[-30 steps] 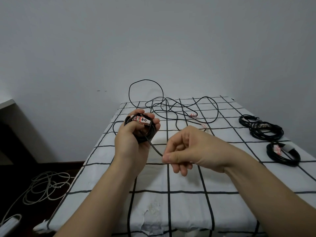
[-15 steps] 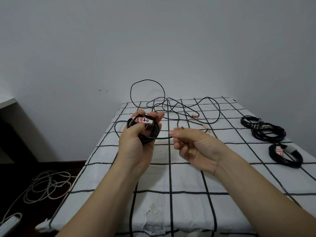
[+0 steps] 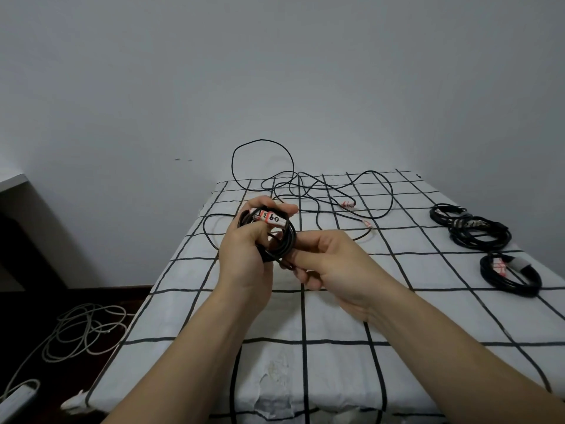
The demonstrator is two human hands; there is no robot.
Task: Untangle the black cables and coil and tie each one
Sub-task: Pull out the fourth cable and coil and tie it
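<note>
My left hand (image 3: 244, 249) grips a small coil of black cable (image 3: 286, 240) that carries a white and red label (image 3: 272, 218). My right hand (image 3: 330, 261) is against the coil's right side and pinches a strand of the same cable at the coil's lower edge. The rest of the loose black cable (image 3: 321, 194) lies in tangled loops across the far half of the table, with one loop standing up against the wall. Two labelled plug ends (image 3: 348, 204) lie among those loops.
A white cloth with a black grid (image 3: 305, 316) covers the table. Tied black coils lie at its right side: a joined pair (image 3: 470, 228) and a single one (image 3: 510, 273). A grey cable heap (image 3: 82, 332) sits on the dark floor at the left.
My right hand, pinching the cable, has swung from below and right of the coil up to the coil's side and laid another turn on it. My left hand has kept its hold.
</note>
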